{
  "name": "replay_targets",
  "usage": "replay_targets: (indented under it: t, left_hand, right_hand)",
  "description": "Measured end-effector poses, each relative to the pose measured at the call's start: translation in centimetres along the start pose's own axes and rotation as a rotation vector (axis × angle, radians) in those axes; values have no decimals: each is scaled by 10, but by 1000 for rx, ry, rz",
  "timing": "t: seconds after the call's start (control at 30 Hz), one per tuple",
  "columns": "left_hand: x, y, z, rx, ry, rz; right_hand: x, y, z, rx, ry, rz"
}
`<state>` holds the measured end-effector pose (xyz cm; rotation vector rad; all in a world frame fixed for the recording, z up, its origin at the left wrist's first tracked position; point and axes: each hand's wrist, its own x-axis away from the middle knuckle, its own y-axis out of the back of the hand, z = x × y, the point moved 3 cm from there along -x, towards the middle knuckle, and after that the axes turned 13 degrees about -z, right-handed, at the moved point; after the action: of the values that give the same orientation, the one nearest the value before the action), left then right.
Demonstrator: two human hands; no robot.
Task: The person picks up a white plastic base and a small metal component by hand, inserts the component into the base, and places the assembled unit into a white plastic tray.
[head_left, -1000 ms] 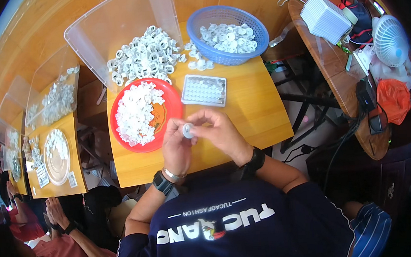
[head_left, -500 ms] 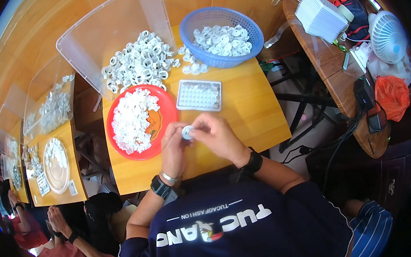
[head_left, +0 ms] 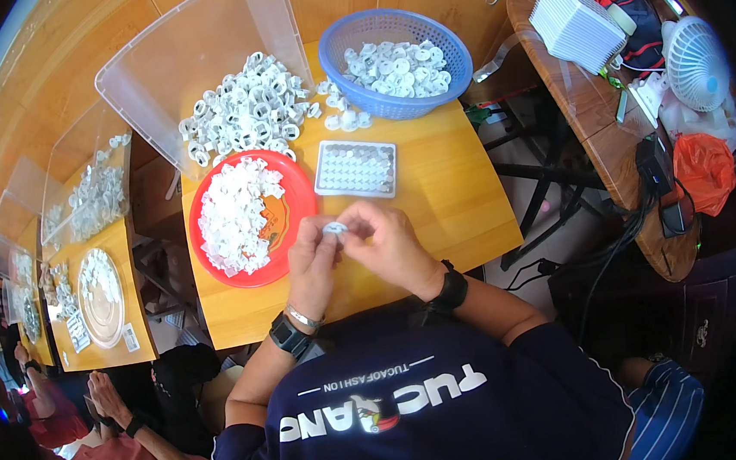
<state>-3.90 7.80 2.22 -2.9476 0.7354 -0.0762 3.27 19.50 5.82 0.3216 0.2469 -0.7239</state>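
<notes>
Between my two hands, just above the near part of the table, is a small round white plastic part [head_left: 334, 228]. My left hand [head_left: 310, 250] pinches it from the left. From the right, the fingers of my right hand [head_left: 379, 236] close on it as well. To the left of my hands lies a red plate [head_left: 299, 179] heaped with small white plastic pieces [head_left: 236, 219]. Just beyond my hands is a clear rectangular tray [head_left: 355, 169] with rows of small round pieces in it.
A pile of white ring-shaped parts [head_left: 246, 108] lies against an upright clear plastic bin [head_left: 198, 44]. A blue basket [head_left: 392, 25] of white parts stands at the back. A side table at right holds a fan [head_left: 696, 64]. Co-workers' hands [head_left: 107, 397] show at lower left.
Both hands stay in nearly the same place. The round white part has turned, its flat face now tilted more edge-on, and my fingers have shifted around it.
</notes>
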Motion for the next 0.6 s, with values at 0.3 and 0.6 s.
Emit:
replay_targets:
  t: [0.3, 0.6]
  left_hand:
    - [2, -1, 0, -35, -15, -29]
    - [2, 1, 4, 20, 18, -39]
  right_hand:
    - [2, -5, -7, -1, 18, -43]
    - [0, -4, -6, -64, -53, 23]
